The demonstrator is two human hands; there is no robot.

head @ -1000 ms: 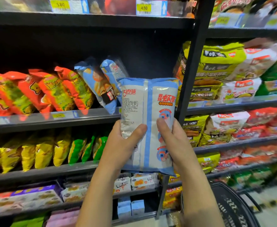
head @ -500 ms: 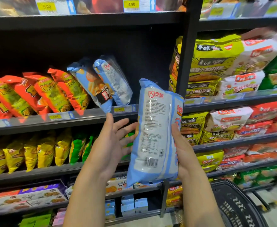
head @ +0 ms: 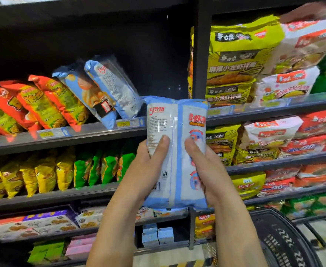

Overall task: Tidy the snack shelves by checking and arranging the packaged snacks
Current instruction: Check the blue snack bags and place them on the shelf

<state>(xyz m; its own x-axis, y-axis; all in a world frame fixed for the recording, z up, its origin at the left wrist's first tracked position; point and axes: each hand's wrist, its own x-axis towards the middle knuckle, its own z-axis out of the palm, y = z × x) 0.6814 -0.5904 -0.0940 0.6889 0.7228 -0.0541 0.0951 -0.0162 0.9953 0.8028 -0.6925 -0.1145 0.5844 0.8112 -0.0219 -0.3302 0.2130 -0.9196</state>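
Two hands are wrapped round one blue-and-white snack packet (head: pixel 174 120), which is held upright in front of the shelving with its back panel toward the camera. Left hand (head: pixel 146 170) is clamped on the packet's left edge, thumb laid across the printed text. The right hand (head: pixel 208 170) is clamped on the right edge, thumb over the cartoon print. The packet is off the shelf and in the air, just in front of the black upright post (head: pixel 201 54) and about level with the middle shelf (head: pixel 93 134).

Step judged: checking, with the label side being read.

Two matching blue packets (head: pixel 108 93) are seen leaning leftward on that shelf, beside orange-red bags (head: pixel 43 101). A dark gap is left to their right, before the post.

Next move, as judged: the packet is to be turned front-out, set into that gap and leaned against the matching pair. A light grip is called for, since the bag is soft and its contents are likely brittle. The leaning row may slide if nudged.

Black basket (head: pixel 285 239) is noted at lower right, its contents not visible.
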